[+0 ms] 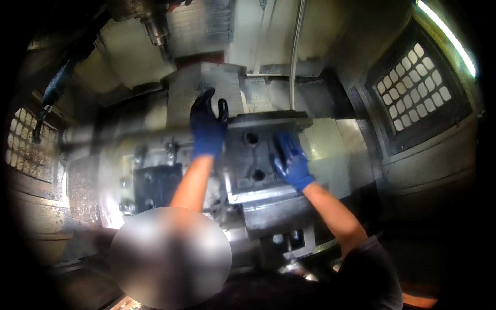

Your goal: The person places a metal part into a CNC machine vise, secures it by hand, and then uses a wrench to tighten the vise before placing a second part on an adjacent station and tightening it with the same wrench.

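Head view: two gloved hands at a dark block

We see a dark, rectangular metal block with two round holes (pixel 240 163) at the centre, seated on a grey metal vise-like fixture (pixel 274 217). Our left hand in a blue glove with black fingertips (pixel 209 124) stands by the block's far left corner, thumb and fingers spread in a curve with nothing visible between them. Our right hand in a blue glove (pixel 292 163) lies over the block's right part; whether its fingers press flat or grip an edge, we cannot tell.

We judge the step in hand to be positioning or steadying the block; the next move seems to call for firm, even contact.

A blurred grey oval (pixel 170 263) hides the near left and part of our left forearm (pixel 192 181). Blur softens our right fingertips and a dark square plate (pixel 155 188) at left. Far left, a silvery cylindrical spindle (pixel 155 31) fades into shadow.
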{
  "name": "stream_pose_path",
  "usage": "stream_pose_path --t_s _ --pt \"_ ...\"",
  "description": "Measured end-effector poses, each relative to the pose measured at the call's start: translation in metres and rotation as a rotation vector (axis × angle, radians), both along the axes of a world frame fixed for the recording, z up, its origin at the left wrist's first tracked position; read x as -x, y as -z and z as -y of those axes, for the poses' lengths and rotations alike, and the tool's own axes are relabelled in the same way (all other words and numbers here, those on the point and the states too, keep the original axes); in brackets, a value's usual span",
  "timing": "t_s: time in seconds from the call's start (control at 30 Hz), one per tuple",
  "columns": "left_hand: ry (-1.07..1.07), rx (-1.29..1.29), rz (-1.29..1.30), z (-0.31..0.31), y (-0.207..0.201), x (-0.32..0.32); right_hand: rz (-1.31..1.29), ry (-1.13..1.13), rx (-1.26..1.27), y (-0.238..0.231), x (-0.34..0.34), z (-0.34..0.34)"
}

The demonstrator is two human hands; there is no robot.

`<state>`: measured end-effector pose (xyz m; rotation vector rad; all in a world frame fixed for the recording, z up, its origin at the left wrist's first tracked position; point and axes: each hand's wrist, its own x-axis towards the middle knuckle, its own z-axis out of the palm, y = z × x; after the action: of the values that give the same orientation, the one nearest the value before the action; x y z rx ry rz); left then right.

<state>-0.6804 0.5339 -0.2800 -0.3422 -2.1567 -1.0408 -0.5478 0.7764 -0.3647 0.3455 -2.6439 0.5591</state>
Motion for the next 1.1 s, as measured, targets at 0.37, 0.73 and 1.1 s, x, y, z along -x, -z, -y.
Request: stream_pose_path --t_s 0.37,0.73,1.1 --pt "-0.022 0.395 0.527 -0.020 0.108 0.047 -0.003 0.021 -0.054 -0.007 0.000 -0.012" --pt "-0.030 0.386 0.671 -0.015 0.095 0.049 -0.050 -0.039 -0.027 -0.009 0.000 -0.015" --pt "0.367 -0.493 1.125 0.012 0.095 -0.088 0.632 0.558 0.799 0.038 0.022 -0.055"
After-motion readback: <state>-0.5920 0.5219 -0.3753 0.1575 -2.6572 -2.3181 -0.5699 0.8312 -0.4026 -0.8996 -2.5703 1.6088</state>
